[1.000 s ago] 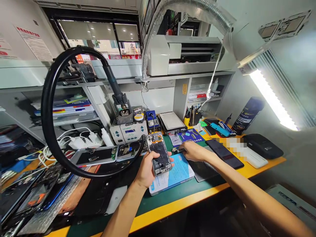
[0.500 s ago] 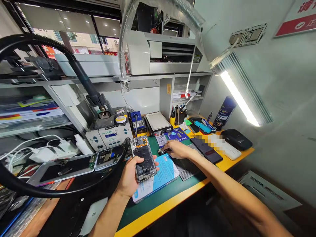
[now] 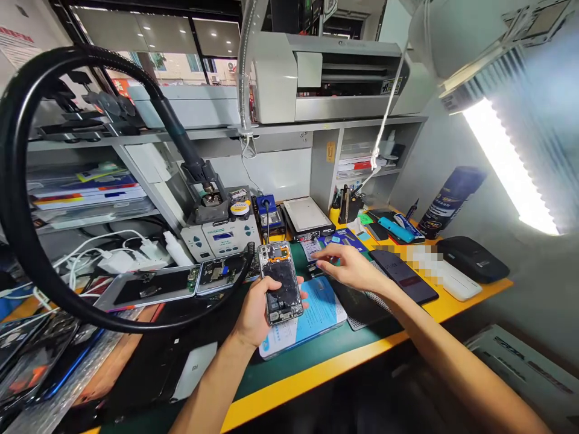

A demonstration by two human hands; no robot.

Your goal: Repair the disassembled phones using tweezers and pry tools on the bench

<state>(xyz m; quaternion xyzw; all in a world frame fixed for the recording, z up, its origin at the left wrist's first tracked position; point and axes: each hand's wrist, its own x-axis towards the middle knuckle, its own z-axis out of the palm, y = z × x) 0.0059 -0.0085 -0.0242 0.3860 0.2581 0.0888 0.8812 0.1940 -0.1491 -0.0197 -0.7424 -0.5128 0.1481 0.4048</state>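
The phone (image 3: 286,290) has perhaps a metal frame; black hose (image 3: 11,163) glossy.

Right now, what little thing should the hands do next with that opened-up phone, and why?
Perhaps bring the right hand over to the opened phone. The left hand holds it with its inside showing, while the right hand is off to one side, open and seemingly empty.

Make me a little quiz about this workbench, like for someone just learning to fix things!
1. What does the left hand hold? A) spray can B) opened phone C) scissors
2. True or false: the lamp is lit.
3. Fill in: the blue-and-white box lies on the ____ mat.

Key: 1. B; 2. True; 3. green
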